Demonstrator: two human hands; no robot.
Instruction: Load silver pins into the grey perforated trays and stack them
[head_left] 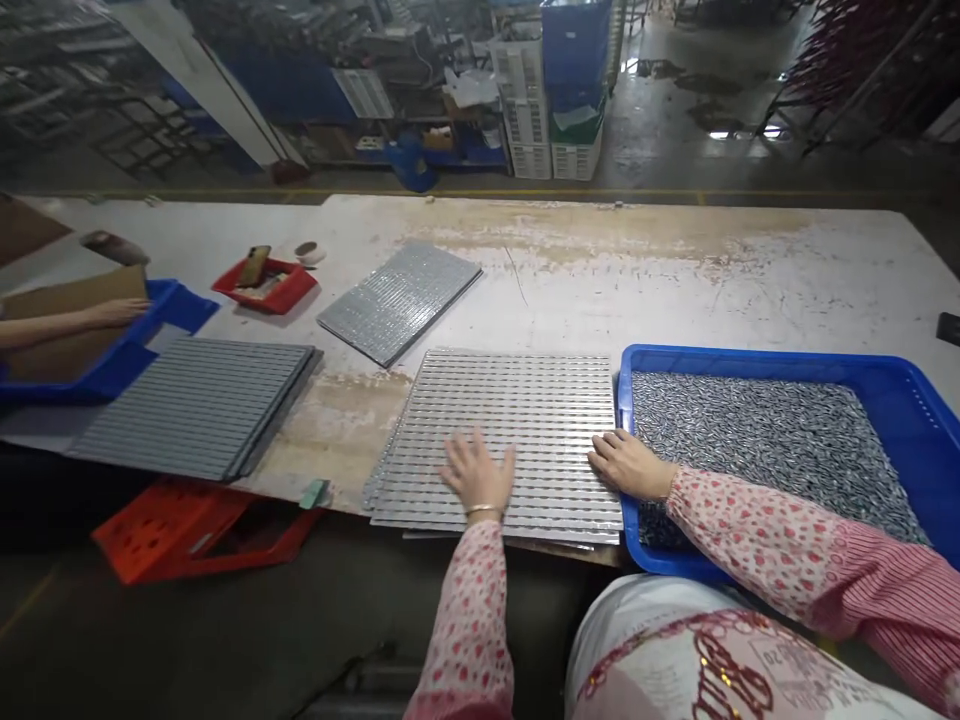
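So the long counter (600, 240) runs right across in front of me. My left hand (478, 475) and right hand (630, 463) are both on a slotted metal sheet (495, 440), with a tray (750, 360) of small metal parts (772, 440) just to its right. Left of that is a stack of slotted sheets (195, 405), and another sheet (399, 303) lies behind, between them. Further back-left is a small tray (262, 290), and a crate (187, 530) sits on the floor below the counter.

Tray's tiny metal pcs (772, 450) indistinct
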